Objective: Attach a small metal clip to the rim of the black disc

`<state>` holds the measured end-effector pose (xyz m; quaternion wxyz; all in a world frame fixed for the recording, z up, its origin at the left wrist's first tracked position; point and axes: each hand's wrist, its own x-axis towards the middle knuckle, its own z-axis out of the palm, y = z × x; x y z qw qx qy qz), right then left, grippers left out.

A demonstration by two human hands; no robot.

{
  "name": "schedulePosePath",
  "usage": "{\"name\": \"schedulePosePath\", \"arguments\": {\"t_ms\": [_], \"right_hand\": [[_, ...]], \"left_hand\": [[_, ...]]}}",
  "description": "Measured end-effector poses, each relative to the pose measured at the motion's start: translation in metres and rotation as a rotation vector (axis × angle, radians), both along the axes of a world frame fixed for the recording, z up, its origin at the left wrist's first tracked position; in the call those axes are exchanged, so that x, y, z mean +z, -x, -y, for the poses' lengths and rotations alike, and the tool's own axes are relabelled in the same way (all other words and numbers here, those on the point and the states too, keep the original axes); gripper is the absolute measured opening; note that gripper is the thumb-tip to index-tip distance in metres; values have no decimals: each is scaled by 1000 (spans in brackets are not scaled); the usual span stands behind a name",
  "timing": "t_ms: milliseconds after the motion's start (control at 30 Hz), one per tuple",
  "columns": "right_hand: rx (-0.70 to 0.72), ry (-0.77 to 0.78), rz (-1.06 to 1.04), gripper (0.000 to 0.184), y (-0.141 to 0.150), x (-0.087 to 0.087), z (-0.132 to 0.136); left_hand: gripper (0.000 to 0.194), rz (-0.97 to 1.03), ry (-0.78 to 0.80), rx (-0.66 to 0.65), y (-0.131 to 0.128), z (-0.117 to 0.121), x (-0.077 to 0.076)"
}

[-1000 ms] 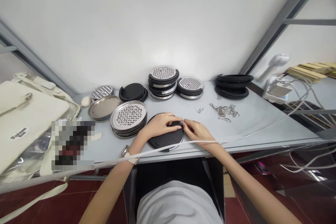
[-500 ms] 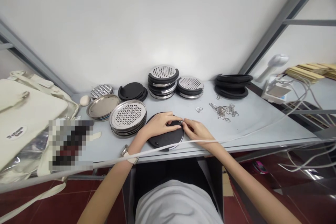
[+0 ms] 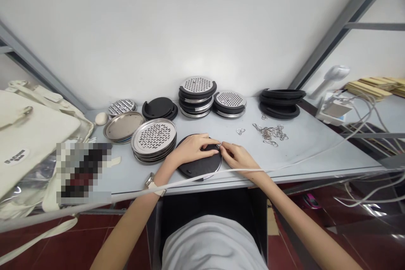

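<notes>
A black round disc [image 3: 198, 165] lies flat near the front edge of the grey table [image 3: 310, 143]. My left hand [image 3: 190, 149] rests on top of it, fingers curled over its far right rim. My right hand [image 3: 236, 156] pinches a small metal ring [image 3: 218, 146] against that rim, fingertips of both hands meeting there. A pile of loose metal rings [image 3: 271, 133] lies a little beyond my right hand, with a single ring [image 3: 240, 131] apart from it.
Stacks of perforated steel trays [image 3: 154, 137], plain steel plates [image 3: 122, 125], black discs [image 3: 160, 109] and assembled pieces [image 3: 196, 96] line the back. Black rims [image 3: 280, 103] stand at the right. A white cable [image 3: 284, 164] crosses the front edge. A cream bag [image 3: 28, 135] sits left.
Both hands stay at the disc's rim with the ring; only the camera has shifted slightly.
</notes>
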<state>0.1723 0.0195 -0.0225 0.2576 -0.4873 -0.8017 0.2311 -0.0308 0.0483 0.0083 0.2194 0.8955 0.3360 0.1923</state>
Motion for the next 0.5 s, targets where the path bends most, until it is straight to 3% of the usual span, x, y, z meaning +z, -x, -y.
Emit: {"name": "schedulePosePath", "arguments": {"t_ms": [500], "right_hand": [[0,9,22,28,0,2,0]], "left_hand": [[35,-12,-30,-13,1,-1,-2]]}}
